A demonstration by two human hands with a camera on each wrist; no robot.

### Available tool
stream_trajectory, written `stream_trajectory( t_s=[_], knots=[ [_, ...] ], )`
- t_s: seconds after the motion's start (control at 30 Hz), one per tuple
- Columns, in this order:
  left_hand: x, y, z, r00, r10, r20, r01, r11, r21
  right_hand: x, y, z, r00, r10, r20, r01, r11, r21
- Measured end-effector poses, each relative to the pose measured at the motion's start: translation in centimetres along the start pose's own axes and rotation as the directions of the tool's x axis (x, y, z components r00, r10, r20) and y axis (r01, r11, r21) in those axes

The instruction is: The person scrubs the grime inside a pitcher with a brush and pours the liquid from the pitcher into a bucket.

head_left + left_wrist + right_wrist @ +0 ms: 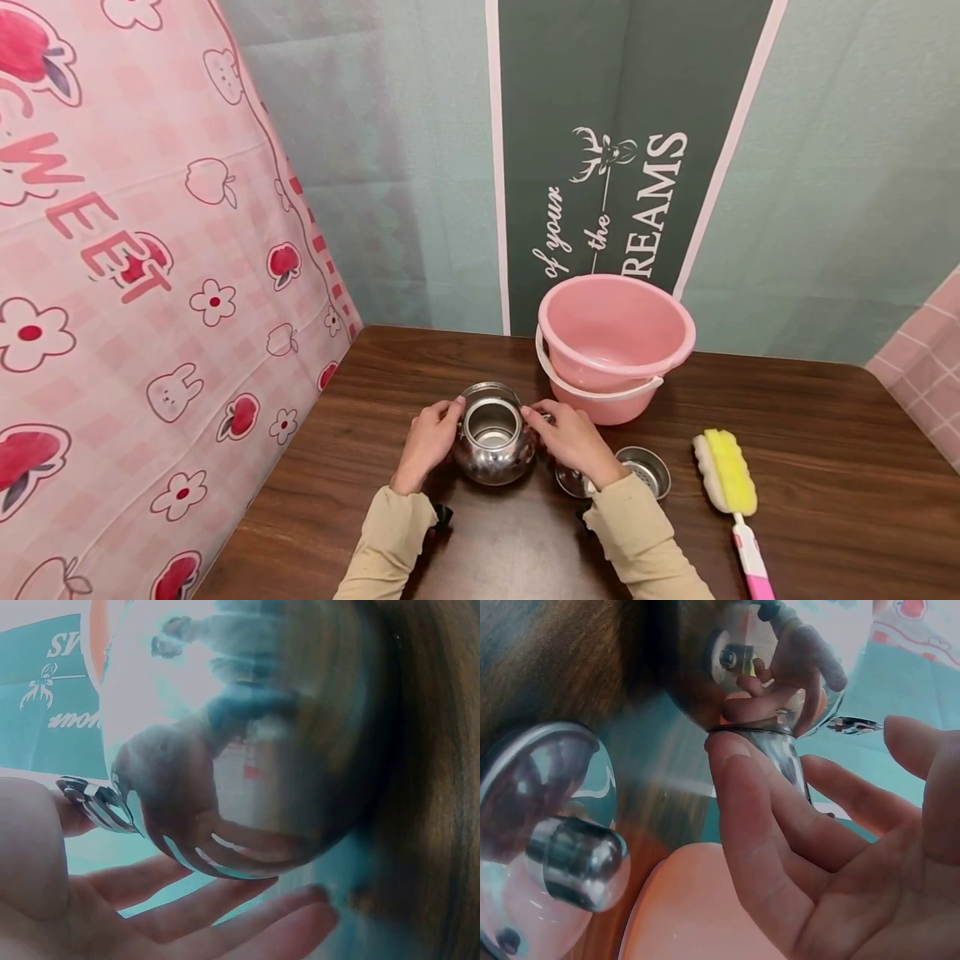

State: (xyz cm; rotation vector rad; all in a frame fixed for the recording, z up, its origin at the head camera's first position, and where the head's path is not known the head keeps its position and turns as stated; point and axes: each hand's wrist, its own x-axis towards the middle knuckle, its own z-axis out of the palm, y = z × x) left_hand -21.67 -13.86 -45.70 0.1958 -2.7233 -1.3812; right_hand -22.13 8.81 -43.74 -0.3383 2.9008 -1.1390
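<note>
A shiny round metal teapot [495, 462] stands on the table with its top uncovered. Its loop handle lies back behind the opening. My left hand [429, 437] holds it from the left; in the left wrist view the thumb is at the handle's end [101, 804], the other fingers [217, 907] spread beside the belly. On the other side, my right hand [573, 437] holds the teapot, fingers against the spout [780, 754] and thumb by the handle. A metal lid with a knob [577, 862] and a metal strainer [647, 471] lie beside the right wrist, partly hidden.
Behind the right hand stands a pink basin [615, 333], nested in a pink bucket [603, 408] with a white handle. A yellow and white sponge brush [727, 475] lies at the right of the brown wooden table [330, 492]. Printed curtains hang behind and left.
</note>
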Motion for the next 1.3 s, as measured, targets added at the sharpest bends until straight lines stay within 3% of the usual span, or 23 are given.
stream_trajectory(
  t_s=[0.23,0.4,0.53,0.67,0.83,1.0,1.23,1.3],
  knots=[
    [0.1,0.3,-0.5,0.987,0.081,-0.137,-0.092,0.993,-0.074,-0.3,-0.2,-0.6,1.000,-0.014,-0.025,0.014,1.000,0.026],
    [-0.1,1.0,-1.1,0.956,0.133,-0.262,-0.168,0.979,-0.115,-0.7,-0.4,-1.3,0.999,0.007,-0.042,-0.005,0.999,0.036],
    [-0.6,1.5,-1.5,0.928,0.188,-0.322,-0.235,0.966,-0.112,-1.0,-0.6,-1.7,0.997,-0.013,-0.074,0.014,1.000,0.014],
    [-1.2,2.0,-1.7,0.899,0.272,-0.342,-0.320,0.943,-0.090,-1.5,-1.0,-2.4,0.996,-0.018,-0.086,0.019,1.000,0.004],
    [-2.0,2.7,-1.9,0.876,0.353,-0.329,-0.401,0.912,-0.090,-2.3,-1.3,-3.6,0.994,-0.029,-0.108,0.029,1.000,0.000],
    [-2.8,3.5,-2.1,0.857,0.400,-0.326,-0.453,0.885,-0.105,-3.4,-1.3,-5.0,0.985,-0.051,-0.167,0.048,0.999,-0.022],
    [-3.8,4.4,-2.1,0.840,0.431,-0.330,-0.495,0.858,-0.139,-5.1,-0.6,-6.6,0.964,-0.006,-0.266,0.000,1.000,-0.022],
    [-4.2,4.6,-2.1,0.827,0.454,-0.330,-0.518,0.844,-0.138,-5.7,-0.4,-6.8,0.954,-0.013,-0.300,0.007,1.000,-0.019]
  ],
)
